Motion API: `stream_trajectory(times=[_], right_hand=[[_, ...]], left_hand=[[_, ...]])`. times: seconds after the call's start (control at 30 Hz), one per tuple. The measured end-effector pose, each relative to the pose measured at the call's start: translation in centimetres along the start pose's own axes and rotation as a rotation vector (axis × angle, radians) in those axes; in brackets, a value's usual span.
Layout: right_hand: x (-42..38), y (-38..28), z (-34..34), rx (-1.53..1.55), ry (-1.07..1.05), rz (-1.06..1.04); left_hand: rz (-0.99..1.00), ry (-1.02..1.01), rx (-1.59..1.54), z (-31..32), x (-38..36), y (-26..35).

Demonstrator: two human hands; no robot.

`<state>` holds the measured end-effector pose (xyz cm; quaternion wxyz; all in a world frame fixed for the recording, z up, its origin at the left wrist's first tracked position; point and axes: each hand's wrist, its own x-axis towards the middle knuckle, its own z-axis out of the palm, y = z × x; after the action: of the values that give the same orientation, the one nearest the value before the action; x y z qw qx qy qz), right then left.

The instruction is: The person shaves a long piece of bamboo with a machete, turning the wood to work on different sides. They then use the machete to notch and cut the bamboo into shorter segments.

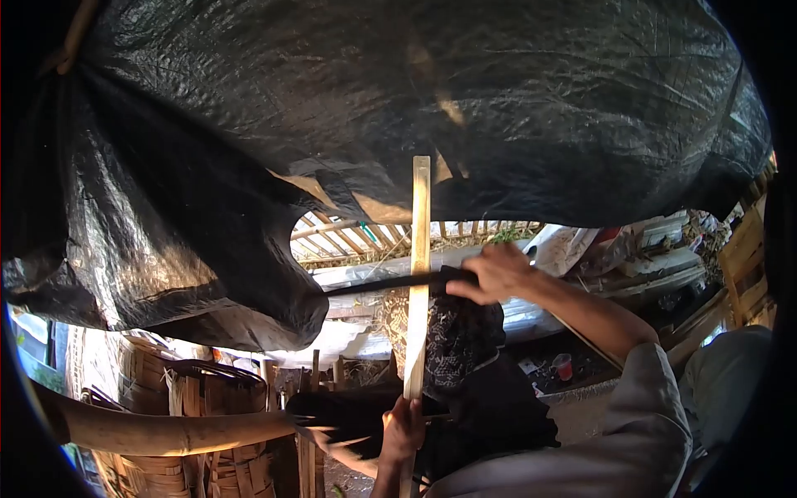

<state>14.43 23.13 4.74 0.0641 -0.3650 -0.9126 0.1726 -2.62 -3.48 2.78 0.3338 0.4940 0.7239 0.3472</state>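
A long pale strip of split bamboo [420,216] stands upright in the middle of the view. Low on it, my left hand [403,427] is wrapped round the strip. Higher up and to the right, my right hand [498,272] grips the dark handle end of a long blade [382,285]. The blade lies level across the strip, its tip pointing left. Whether its edge cuts into the bamboo cannot be made out. Dark patterned cloth [452,340] shows behind the strip, below my right hand.
Black plastic sheeting [515,108] hangs overhead and down the left side. A thick bamboo pole [183,433] runs across the lower left, near woven bamboo baskets [149,382]. A red cup [563,367] lies at right; a bamboo fence [349,236] stands behind.
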Motion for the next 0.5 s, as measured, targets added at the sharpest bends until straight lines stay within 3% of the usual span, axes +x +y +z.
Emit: stream_trajectory(times=[0.13, 0.2, 0.23, 0.27, 0.3, 0.4, 0.5], right_hand=[[1.9, 2.1, -0.6, 0.128, 0.069, 0.164], [0.8, 0.6, -0.1, 0.082, -0.001, -0.003], [-0.1, -0.8, -0.1, 0.037, -0.081, -0.035], [-1.1, -1.9, 0.5, -0.050, -0.015, -0.131], [-1.5, -2.9, 0.6, -0.083, -0.074, -0.141], [-1.9, -4.2, 0.9, -0.105, -0.128, -0.131], [-2.3, -4.3, 1.7, -0.084, -0.083, -0.109]], left_hand=[[-0.049, -0.015, -0.011, -0.4, -1.0, 0.9], [-0.041, -0.018, -0.016, -0.7, -0.6, 0.8], [-0.229, -0.129, -0.153, -1.1, -0.4, 0.5], [-0.416, -0.237, -0.292, -1.5, -0.2, 0.2], [-0.441, -0.287, -0.215, -2.1, 0.4, 0.9], [-0.295, -0.139, -0.394, -0.2, 2.3, -1.4], [-0.257, -0.079, -0.414, 0.3, 4.9, 1.3]])
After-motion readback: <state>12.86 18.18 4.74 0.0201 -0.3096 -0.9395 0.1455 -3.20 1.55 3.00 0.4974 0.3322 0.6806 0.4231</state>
